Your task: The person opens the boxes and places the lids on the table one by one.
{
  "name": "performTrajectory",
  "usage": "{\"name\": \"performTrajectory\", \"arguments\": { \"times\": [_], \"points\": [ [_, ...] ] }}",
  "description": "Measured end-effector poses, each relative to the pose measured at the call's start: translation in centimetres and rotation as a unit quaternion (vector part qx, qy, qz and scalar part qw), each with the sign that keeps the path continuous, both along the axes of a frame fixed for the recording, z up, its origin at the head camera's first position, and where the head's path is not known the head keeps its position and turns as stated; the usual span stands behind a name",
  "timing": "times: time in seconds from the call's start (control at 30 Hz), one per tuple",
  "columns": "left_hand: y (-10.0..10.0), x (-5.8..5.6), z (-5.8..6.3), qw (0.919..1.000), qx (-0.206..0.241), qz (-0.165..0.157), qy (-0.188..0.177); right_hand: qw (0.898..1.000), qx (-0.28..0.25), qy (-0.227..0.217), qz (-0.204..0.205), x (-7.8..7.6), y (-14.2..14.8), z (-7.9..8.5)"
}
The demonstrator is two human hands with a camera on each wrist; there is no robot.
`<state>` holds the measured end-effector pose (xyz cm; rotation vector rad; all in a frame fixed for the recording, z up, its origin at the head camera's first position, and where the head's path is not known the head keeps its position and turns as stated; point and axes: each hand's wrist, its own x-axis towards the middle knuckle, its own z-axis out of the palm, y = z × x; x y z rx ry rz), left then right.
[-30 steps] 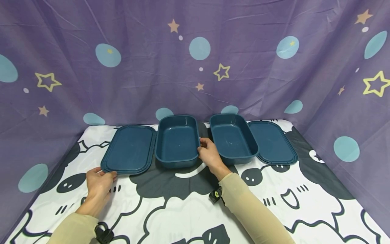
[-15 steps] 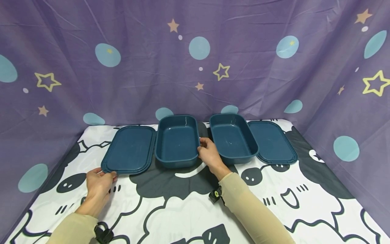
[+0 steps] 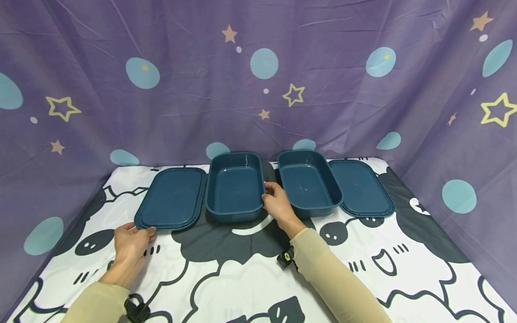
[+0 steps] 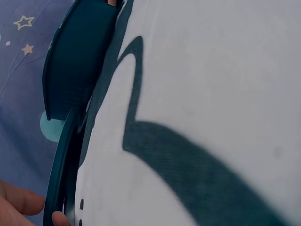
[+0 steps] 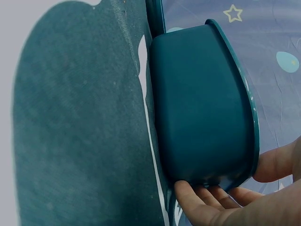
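In the head view my left hand point(image 3: 132, 244) pinches the near left corner of a dark blue rectangular lid point(image 3: 171, 197). The left wrist view shows that lid's edge point(image 4: 59, 165) between thumb and finger, with a narrow dark gap beneath it. Just right of the lid stands an open dark blue plastic box point(image 3: 235, 190), upright on the cloth. My right hand point(image 3: 278, 206) grips this box's right side. In the right wrist view the thumb is by the rim and the fingers lie against the wall of the box point(image 5: 204, 103).
A second blue box point(image 3: 308, 184) stands to the right, slightly angled, close to my right hand. Beside it lies another blue lid point(image 3: 361, 188), partly hidden by that box's rim. A purple curtain point(image 3: 258, 125) hangs behind the table's patterned cloth point(image 3: 250, 287).
The left lid has shifted very slightly, its far edge coming a little nearer. My left hand keeps its pinch on it. The right hand and both boxes stay in place.
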<state>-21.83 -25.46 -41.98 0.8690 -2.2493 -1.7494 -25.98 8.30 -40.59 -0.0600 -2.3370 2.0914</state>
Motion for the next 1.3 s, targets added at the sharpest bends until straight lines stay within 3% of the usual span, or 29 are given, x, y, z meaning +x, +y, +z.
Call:
{"name": "performTrajectory", "arguments": {
  "times": [0.37,0.63,0.87,1.3],
  "points": [
    [-0.28,-0.02,0.08,0.9999,0.013,-0.006,-0.002,1.000,0.002,-0.003,0.000,-0.12,0.04,-0.08],
    [-0.26,0.21,0.20,0.9998,-0.008,-0.007,-0.019,1.000,0.008,-0.004,-0.002,-0.17,0.03,-0.10],
    [-0.05,0.15,0.65,0.9997,0.011,-0.001,-0.020,1.000,0.007,-0.005,-0.004,-0.16,0.07,-0.09],
    [-0.13,0.29,0.58,0.9997,-0.008,-0.005,-0.023,1.000,0.005,-0.011,-0.002,-0.04,-0.04,0.18]
  ]
}}
